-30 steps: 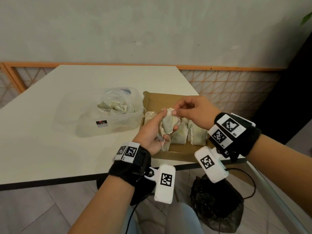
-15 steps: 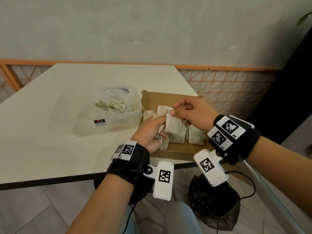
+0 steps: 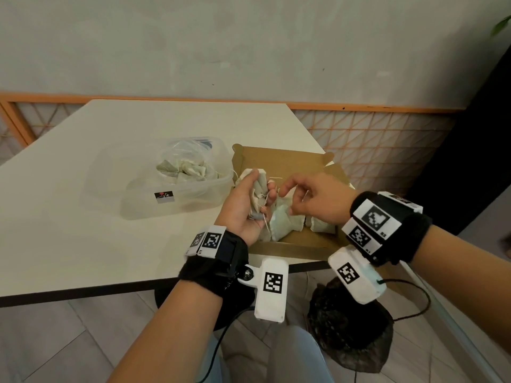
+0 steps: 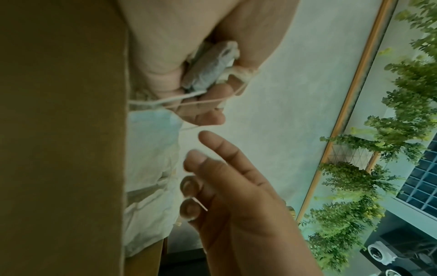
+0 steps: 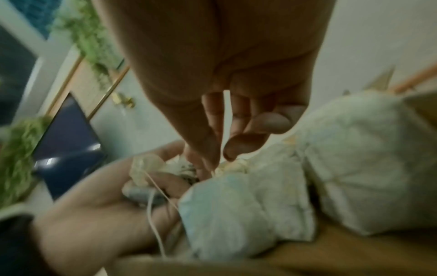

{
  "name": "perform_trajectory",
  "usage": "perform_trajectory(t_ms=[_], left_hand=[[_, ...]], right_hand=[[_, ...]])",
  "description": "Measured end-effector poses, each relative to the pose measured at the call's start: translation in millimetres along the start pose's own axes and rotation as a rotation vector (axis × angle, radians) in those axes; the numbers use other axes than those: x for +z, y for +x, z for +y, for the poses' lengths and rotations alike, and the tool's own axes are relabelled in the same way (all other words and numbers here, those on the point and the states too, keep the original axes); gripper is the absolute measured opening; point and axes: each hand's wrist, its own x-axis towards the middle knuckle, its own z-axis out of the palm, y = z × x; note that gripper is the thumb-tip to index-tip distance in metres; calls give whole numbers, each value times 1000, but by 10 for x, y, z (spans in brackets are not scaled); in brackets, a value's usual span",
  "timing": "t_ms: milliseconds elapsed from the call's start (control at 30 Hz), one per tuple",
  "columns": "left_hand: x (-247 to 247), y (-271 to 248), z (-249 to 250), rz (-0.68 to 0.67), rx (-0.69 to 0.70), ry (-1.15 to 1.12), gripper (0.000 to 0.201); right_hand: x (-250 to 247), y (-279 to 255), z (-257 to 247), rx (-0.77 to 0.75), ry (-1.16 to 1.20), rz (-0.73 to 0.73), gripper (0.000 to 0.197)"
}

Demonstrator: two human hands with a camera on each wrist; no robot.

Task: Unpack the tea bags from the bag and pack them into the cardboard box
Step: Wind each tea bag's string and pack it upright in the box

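Note:
An open cardboard box [image 3: 282, 158] sits at the table's right front corner, with several pale tea bags [image 3: 282, 222] standing in its near part. My left hand [image 3: 261, 197] hovers over the box's left side and grips a bunch of tea bags [image 3: 255, 186] with loose strings; in the left wrist view this bunch [image 4: 208, 63] is squeezed between palm and fingers. My right hand [image 3: 293, 194] hangs just right of it above the packed bags, fingers loosely curled and holding nothing. A clear bag [image 3: 188, 158] holding more tea bags lies in a plastic tub [image 3: 177, 203] left of the box.
The white table [image 3: 83, 217] stretches left and back. Its front edge runs just below the box. A black sack [image 3: 351, 327] lies on the floor under the right corner. An orange lattice fence [image 3: 373, 139] and a grey wall stand behind.
My right hand drew one tea bag out of the left hand's bunch, lowered it into the box and let go. My left hand keeps its grip on the others.

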Motion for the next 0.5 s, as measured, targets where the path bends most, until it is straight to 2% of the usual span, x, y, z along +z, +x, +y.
perform_trajectory(t_ms=[100, 167, 267, 367, 500], left_hand=[[10, -1, -2, -9, -16, 11, 23], [13, -8, -2, -26, -21, 1, 23], [4, -36, 5, -62, -8, -45, 25], [-49, -52, 17, -154, 24, -143, 24], [-98, -78, 24, -197, 61, -232, 26]], right_hand=[[78, -22, 15, -21, -215, -99, 41], [120, 4, 22, -32, -284, -101, 40], [95, 46, 28, -9, -283, -59, 24], [-16, 60, 65, 47, -273, 13, 15], [-224, 34, 123, 109, -301, 102, 22]])
